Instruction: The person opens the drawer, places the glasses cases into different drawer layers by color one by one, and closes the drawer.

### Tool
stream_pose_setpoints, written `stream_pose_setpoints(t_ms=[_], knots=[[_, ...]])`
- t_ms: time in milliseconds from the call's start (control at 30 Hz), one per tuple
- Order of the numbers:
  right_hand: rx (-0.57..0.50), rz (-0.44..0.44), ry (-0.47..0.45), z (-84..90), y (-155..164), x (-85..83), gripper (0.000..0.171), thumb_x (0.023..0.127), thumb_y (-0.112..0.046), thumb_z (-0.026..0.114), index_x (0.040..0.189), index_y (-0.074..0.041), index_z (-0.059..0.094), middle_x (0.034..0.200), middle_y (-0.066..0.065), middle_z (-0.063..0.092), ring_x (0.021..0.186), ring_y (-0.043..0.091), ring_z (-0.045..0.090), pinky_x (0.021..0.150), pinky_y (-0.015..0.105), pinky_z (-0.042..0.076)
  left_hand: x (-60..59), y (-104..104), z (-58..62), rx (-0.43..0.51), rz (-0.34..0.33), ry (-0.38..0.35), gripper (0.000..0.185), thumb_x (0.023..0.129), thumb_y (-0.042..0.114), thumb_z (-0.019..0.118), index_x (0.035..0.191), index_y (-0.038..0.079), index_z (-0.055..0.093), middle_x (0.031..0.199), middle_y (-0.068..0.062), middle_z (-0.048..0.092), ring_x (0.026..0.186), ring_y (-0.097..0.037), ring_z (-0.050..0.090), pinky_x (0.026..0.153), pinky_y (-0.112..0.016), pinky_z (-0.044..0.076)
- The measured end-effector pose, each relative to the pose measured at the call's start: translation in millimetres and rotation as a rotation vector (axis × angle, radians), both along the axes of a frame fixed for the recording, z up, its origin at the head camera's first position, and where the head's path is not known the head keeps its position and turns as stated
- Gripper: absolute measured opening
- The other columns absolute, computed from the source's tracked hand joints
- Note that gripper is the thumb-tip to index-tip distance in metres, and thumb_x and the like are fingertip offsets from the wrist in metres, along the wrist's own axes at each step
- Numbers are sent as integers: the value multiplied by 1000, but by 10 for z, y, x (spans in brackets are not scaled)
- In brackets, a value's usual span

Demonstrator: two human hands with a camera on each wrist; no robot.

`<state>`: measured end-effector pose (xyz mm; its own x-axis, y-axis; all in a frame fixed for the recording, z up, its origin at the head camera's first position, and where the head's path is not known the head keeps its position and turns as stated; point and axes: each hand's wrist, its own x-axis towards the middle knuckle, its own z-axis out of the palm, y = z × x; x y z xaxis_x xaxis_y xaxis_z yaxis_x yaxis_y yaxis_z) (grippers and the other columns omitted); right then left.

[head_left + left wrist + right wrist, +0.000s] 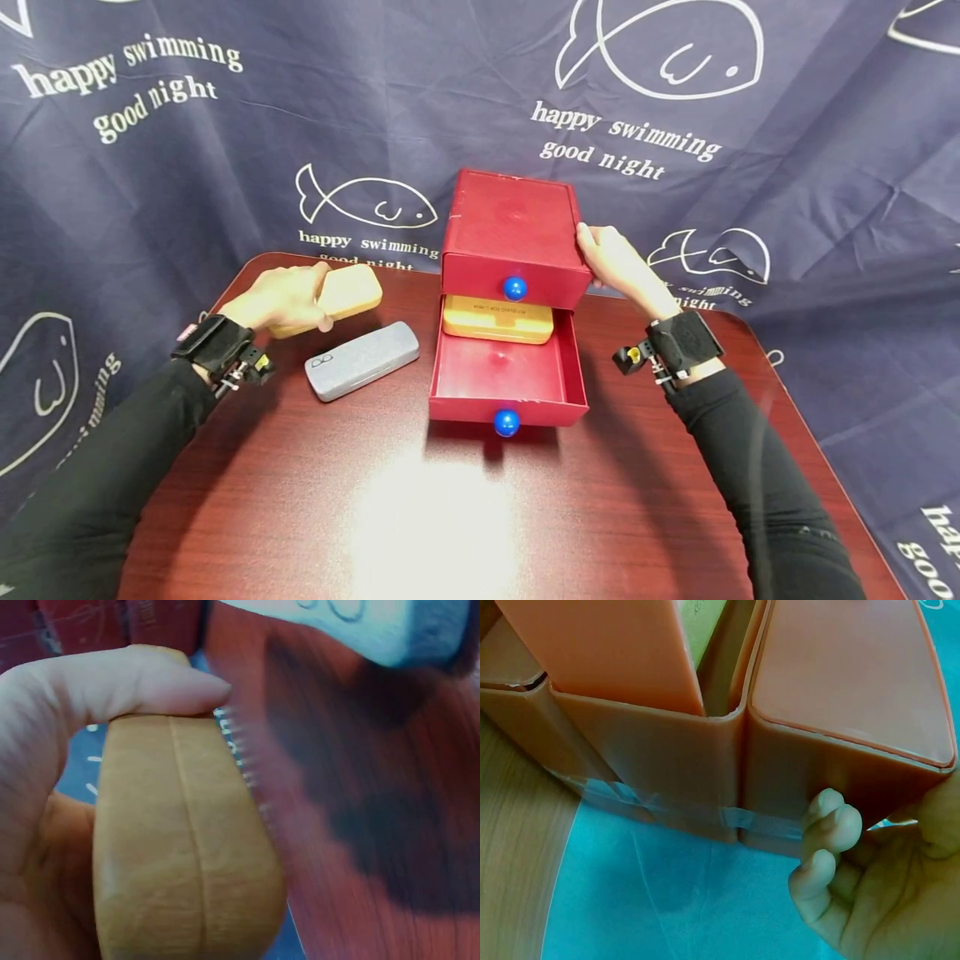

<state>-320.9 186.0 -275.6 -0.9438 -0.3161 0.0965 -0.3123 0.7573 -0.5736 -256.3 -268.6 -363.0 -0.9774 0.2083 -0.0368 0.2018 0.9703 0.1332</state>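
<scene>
Draping the far side of the scene, a dark blue cloth (225,150) printed with white fish and words hangs behind a reddish wooden worktop (300,500). At the middle of the worktop stands a red drawer box (510,229) with two drawers, each with a blue knob; the upper drawer is closed and the lower drawer (502,379) is pulled out toward the near edge. Inside the lower drawer, at its far end, lies a yellow case (497,321), partly under the upper drawer. Left of the box, a grey glasses case (362,360) lies flat on the worktop at a slant. Farther left, the left hand (281,298) grips a tan case (347,293), thumb curled over its top and fingers below, holding it just above the worktop near the far left corner. The right hand (618,265) rests against the right side of the drawer box near its top edge, fingers curled on the wall (829,825).
</scene>
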Motion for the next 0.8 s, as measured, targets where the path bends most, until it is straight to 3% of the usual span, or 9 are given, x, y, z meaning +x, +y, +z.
stream_pose_setpoints(t_ms=[133, 300, 467, 633, 800], knots=[[-2, 1, -4, -1, 5, -10, 46, 108, -28, 32, 74, -6, 52, 50, -2, 49, 41, 19, 53, 48, 25, 45, 52, 8, 29, 105, 10, 104, 70, 67, 37, 84, 120, 6, 51, 98, -17, 66, 83, -36, 65, 68, -53, 51], [-19, 13, -26, 13, 12, -13, 46, 108, -26, 33, 72, -6, 52, 48, -3, 49, 39, 16, 52, 43, 24, 45, 122, 136, 167, 325, 87, 181, 80, 70, 40, 87, 134, 9, 50, 104, -18, 67, 90, -37, 65, 73, -51, 50], [14, 24, -89, 78, 1, -27, 47, 109, -25, 33, 70, -7, 51, 44, -3, 48, 38, 14, 52, 40, 25, 47, 188, 335, 359, 555, 142, 183, 76, 70, 32, 90, 133, 11, 53, 106, -17, 67, 91, -30, 62, 74, -39, 46], [103, 28, -110, 144, -19, -55, 49, 107, -23, 31, 61, -11, 43, 44, -5, 42, 37, 11, 44, 41, 24, 40, 247, 542, 521, 766, 108, 168, 69, 72, 20, 91, 129, 10, 54, 103, -11, 63, 87, -19, 58, 73, -27, 47], [205, 73, -53, 186, -38, -79, 52, 106, -19, 29, 55, -14, 39, 46, -5, 40, 40, 10, 40, 48, 25, 35, 306, 725, 630, 932, 49, 129, 71, 73, 9, 88, 134, 10, 52, 102, -3, 62, 88, -13, 60, 75, -22, 49]])
